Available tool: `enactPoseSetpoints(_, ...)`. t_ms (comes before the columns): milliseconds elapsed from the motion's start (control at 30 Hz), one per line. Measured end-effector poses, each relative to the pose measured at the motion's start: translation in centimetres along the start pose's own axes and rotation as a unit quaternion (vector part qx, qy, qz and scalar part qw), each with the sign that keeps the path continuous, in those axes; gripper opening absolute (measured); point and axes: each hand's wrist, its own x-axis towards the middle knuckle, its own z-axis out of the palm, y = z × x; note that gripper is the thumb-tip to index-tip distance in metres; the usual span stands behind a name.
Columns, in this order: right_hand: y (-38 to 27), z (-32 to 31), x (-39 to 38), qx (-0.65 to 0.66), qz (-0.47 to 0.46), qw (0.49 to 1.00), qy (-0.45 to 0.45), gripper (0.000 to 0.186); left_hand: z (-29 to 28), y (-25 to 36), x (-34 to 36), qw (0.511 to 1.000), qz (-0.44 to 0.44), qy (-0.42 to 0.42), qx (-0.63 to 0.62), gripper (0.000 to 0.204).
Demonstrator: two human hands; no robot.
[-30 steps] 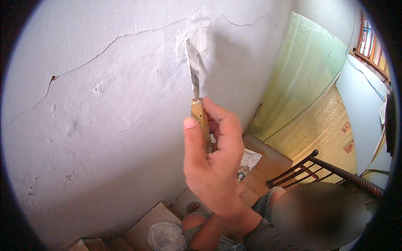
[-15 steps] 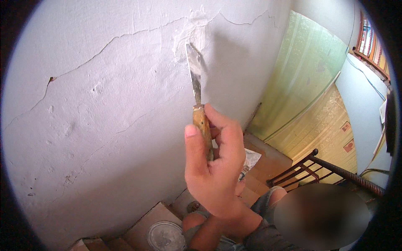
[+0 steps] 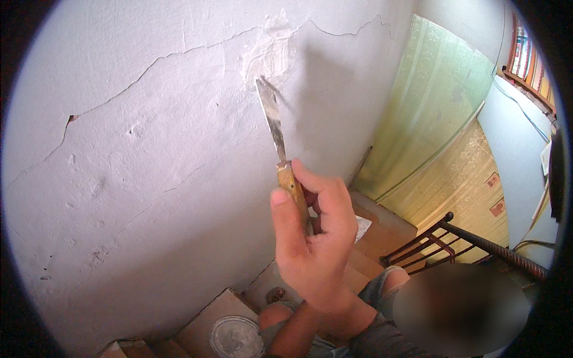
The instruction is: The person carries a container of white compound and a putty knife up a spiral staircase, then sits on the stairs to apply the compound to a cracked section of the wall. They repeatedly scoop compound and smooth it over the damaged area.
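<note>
My right hand [image 3: 319,238] pinches the worn wooden handle of a putty knife [image 3: 273,119] between thumb and fingers. The narrow metal blade points up, its tip at the lower edge of a rough white filler patch [image 3: 268,53] on the wall. White residue coats part of the blade. My left forearm [image 3: 296,335] passes behind my right wrist, and the left hand itself is hidden there. Beyond my right hand shows the corner of a flat, whitish-smeared piece [image 3: 362,228]; what holds it cannot be seen.
A long crack [image 3: 158,58] runs across the white wall [image 3: 197,131], ending left at a small hole. Below are brown steps [image 3: 206,310] with a round, white-smeared container [image 3: 237,336]. A dark metal railing [image 3: 489,243] and a green-yellow curtain [image 3: 439,113] stand to the right.
The putty knife's tip has slid down and slightly left across the filler patch. My right hand has moved lower and a little right, covering more of the flat whitish piece.
</note>
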Motion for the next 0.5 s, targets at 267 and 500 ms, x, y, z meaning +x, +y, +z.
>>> enactPoseSetpoints(267, -0.7, -1.0, 0.2, 0.002, -0.012, 0.997, -0.070, 0.026, 0.1, -0.2, 0.6, 1.000, 0.012, -0.014, 0.013, 0.037)
enactPoseSetpoints(500, -0.1, -1.4, 1.1, -0.037, -0.054, 0.996, -0.061, 0.028, 0.7, -0.5, 0.8, 1.000, -0.003, -0.027, 0.011, 0.039)
